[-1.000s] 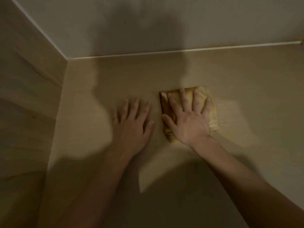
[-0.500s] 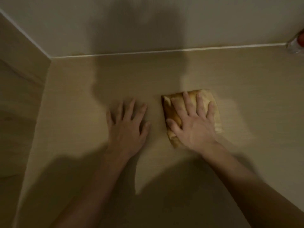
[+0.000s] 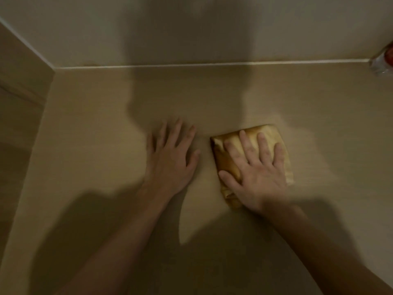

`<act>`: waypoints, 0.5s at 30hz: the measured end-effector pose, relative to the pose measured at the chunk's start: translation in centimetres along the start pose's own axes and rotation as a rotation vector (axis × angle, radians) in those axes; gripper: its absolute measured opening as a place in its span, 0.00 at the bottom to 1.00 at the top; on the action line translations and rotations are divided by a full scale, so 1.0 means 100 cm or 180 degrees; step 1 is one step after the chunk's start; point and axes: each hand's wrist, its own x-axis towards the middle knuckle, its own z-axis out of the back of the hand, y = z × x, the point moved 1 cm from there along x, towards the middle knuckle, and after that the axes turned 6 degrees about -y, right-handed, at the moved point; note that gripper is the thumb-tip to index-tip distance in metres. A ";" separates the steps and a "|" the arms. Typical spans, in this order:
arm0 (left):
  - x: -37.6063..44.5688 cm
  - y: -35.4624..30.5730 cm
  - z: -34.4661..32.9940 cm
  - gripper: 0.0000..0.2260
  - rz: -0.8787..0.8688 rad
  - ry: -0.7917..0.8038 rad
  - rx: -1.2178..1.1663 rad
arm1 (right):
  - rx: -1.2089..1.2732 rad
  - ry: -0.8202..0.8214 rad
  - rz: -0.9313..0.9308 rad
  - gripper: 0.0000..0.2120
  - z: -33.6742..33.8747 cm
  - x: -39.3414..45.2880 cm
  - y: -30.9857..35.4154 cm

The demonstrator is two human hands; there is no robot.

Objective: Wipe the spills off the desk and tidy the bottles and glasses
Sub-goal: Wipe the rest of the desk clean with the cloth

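A folded yellow cloth lies on the beige desk, right of centre. My right hand presses flat on the cloth with the fingers spread. Beside it, my left hand rests palm-down on the bare desk, fingers apart, holding nothing. A clear glass with something red in it stands at the far right edge of view, against the back wall. No spill is visible in the dim light.
A pale wall closes the desk at the back. On the left, a wooden side panel forms a corner with the back wall. Dark shadows of my head and arms fall across the desk.
My right hand has slid the cloth a little to the right along the desk. The view has shifted, and the glass at the far right has come into view.
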 end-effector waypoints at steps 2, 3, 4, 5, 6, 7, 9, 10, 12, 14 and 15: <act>-0.002 -0.002 -0.002 0.30 -0.0005 0.0028 -0.0004 | 0.0008 0.0004 -0.0152 0.35 0.005 0.017 -0.010; -0.002 -0.004 -0.002 0.30 -0.0009 0.0036 0.0001 | -0.0043 0.0008 -0.0223 0.36 0.008 0.028 -0.012; -0.003 -0.005 -0.001 0.31 -0.0016 0.0049 0.0007 | -0.0098 0.0008 -0.0271 0.36 0.010 0.039 -0.011; -0.004 -0.007 0.000 0.31 -0.0027 0.0068 0.0020 | -0.0110 -0.0016 -0.0292 0.36 0.012 0.047 -0.009; -0.004 -0.009 0.000 0.31 -0.0032 0.0088 0.0031 | -0.0091 -0.0053 -0.0277 0.36 0.013 0.052 -0.006; -0.004 -0.011 0.001 0.31 -0.0028 0.0111 0.0040 | -0.0069 -0.0081 -0.0231 0.36 0.013 0.052 -0.003; -0.005 -0.017 0.002 0.31 -0.0025 0.0148 0.0105 | -0.0036 -0.0102 -0.0058 0.35 0.011 0.041 -0.002; -0.005 -0.019 0.003 0.31 -0.0034 0.0153 0.0133 | -0.0024 -0.0101 0.0033 0.35 0.009 0.033 -0.002; -0.006 -0.027 0.003 0.30 -0.0044 0.0155 0.0140 | 0.0020 -0.0085 0.0138 0.35 0.007 0.016 -0.007; -0.007 -0.033 0.004 0.29 -0.0016 0.0157 0.0070 | 0.0011 -0.0063 0.0173 0.34 0.005 0.001 -0.016; -0.008 -0.036 0.003 0.28 -0.0009 0.0152 0.0039 | -0.0011 -0.0069 0.0176 0.34 0.004 -0.004 -0.023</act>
